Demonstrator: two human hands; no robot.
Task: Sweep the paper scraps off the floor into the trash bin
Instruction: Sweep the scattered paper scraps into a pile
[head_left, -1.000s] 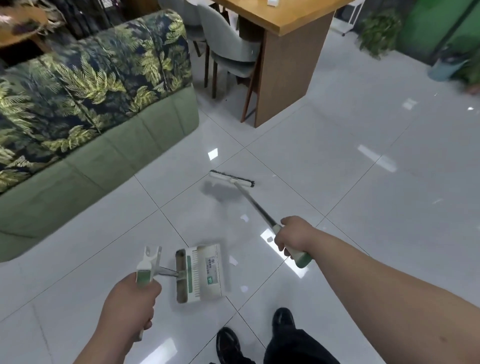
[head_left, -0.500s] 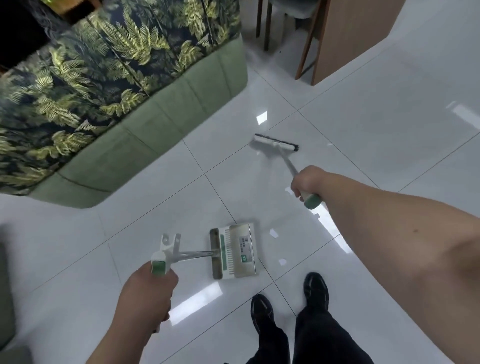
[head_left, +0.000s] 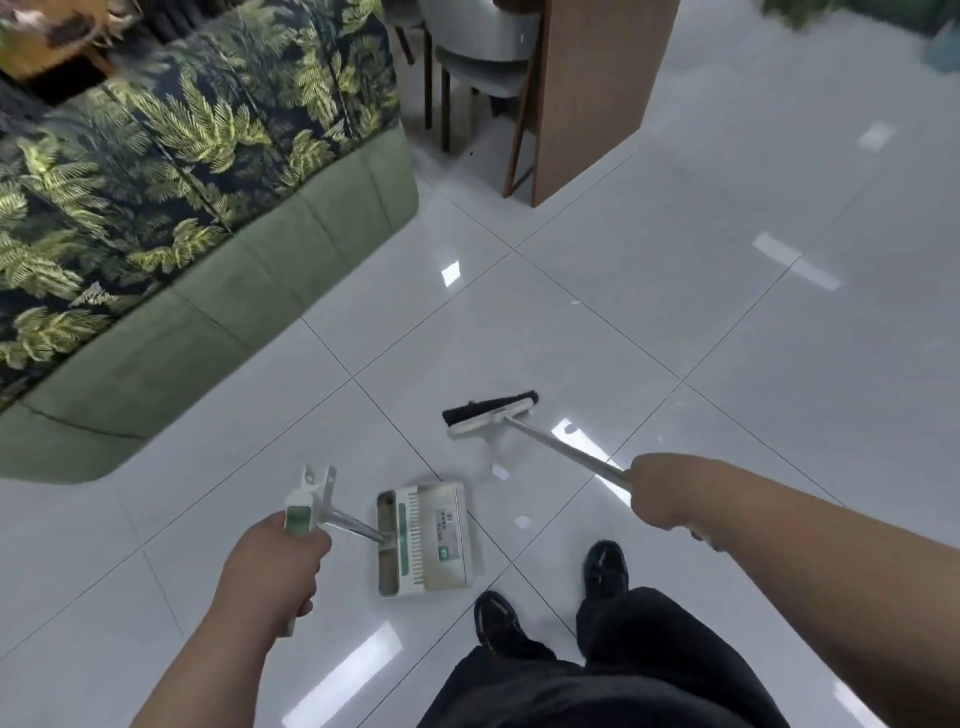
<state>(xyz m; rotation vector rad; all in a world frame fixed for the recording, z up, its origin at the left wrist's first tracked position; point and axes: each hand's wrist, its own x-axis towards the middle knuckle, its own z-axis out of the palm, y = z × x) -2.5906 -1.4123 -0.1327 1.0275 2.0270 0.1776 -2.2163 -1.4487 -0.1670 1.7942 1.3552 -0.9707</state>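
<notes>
The person wears loose dark trousers (head_left: 644, 660) and glossy black shoes (head_left: 605, 564), with forearms (head_left: 810, 561) bare all the way down to the left hand (head_left: 272, 569) and right hand (head_left: 660, 491).

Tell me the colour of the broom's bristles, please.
The broom bristles are black, seen in the head view.

We are standing on the floor (head_left: 727, 312), with the dustpan (head_left: 431, 540) lying just ahead of our shoes (head_left: 605, 564), to their left. The broom (head_left: 491, 413) is resting beyond the dustpan, slightly right. Two scraps (head_left: 500, 472) are lying right of the dustpan, nearer us than the broom. The sofa (head_left: 208, 234) is sitting far left, and the table (head_left: 587, 93) and chair (head_left: 478, 52) are standing behind.
</notes>
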